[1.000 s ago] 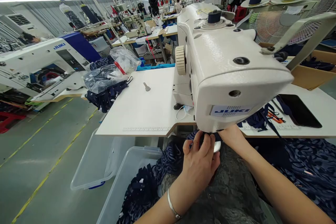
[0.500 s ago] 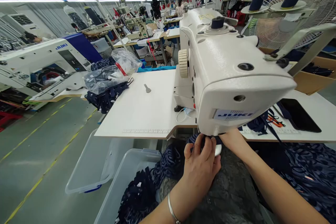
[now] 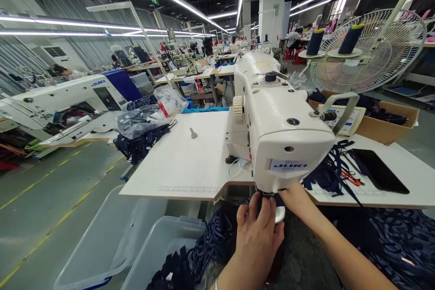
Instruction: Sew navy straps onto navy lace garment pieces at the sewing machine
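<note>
A white JUKI sewing machine (image 3: 272, 113) stands before me, its head over the front edge of the table. Under that head, my left hand (image 3: 256, 233) has its fingers bent and closed on a piece of navy fabric (image 3: 279, 200), which is mostly covered. My right hand (image 3: 292, 195) reaches in behind the head from the right; its fingers are hidden there. A rounded silvery-white metal part (image 3: 280, 214) shows beside my left fingers. Patterned navy cloth (image 3: 217, 231) hangs down at the left of my left hand.
Clear plastic bins (image 3: 163, 235) sit below the table at left. On the white table (image 3: 190, 167) lie a small grey metal piece (image 3: 193, 133), a phone (image 3: 379, 170), orange-handled snips (image 3: 351, 178) and navy strips (image 3: 326, 172). A cardboard box (image 3: 387, 124) and fan (image 3: 367, 50) stand at right.
My view has tilted up, so the table and machine sit lower in the picture and more ceiling shows. Both hands stay at the machine head, almost unmoved relative to it.
</note>
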Demonstrator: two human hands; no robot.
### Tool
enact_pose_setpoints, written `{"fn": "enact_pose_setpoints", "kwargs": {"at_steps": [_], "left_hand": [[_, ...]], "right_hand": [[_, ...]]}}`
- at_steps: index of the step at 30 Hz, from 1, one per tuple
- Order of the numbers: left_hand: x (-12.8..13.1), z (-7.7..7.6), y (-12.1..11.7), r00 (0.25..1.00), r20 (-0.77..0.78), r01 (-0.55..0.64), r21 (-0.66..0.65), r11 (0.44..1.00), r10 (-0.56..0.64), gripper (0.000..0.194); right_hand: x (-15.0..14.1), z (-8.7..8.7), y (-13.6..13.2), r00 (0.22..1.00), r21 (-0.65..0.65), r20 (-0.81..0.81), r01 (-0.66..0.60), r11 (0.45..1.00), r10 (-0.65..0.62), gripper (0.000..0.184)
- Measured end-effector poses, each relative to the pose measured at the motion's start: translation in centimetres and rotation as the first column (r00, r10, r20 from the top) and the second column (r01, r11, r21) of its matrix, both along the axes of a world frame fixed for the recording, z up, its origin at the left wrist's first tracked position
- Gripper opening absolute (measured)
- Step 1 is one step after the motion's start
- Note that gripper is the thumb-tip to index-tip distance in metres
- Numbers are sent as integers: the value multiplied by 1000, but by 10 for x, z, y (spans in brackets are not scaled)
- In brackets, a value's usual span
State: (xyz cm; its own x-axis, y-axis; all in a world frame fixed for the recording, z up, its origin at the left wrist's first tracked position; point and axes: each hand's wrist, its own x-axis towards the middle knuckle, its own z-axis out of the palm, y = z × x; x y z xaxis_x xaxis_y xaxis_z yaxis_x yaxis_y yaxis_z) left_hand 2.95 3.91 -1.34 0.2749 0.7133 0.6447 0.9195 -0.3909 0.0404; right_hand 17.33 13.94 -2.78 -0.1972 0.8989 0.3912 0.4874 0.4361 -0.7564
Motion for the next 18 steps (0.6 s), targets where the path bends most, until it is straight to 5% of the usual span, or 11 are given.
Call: {"fn": "enact_pose_setpoints", "kwargs": {"at_steps": [12, 15, 18], "left_hand": [[2, -2, -1, 998, 25, 63, -21, 998, -62, 37], [-4, -26, 0, 986, 135, 98, -29, 995, -93, 47], [-16, -71, -2, 923, 383, -7, -25, 1000, 17, 74]], "right_hand": [[-1, 3, -6, 946, -184, -320, -17, 983, -43, 20], [-4, 3, -7, 921, -228, -381, -13, 974, -77, 16], [-2, 15, -31, 860, -305, -484, 5, 952, -160, 25]]}}
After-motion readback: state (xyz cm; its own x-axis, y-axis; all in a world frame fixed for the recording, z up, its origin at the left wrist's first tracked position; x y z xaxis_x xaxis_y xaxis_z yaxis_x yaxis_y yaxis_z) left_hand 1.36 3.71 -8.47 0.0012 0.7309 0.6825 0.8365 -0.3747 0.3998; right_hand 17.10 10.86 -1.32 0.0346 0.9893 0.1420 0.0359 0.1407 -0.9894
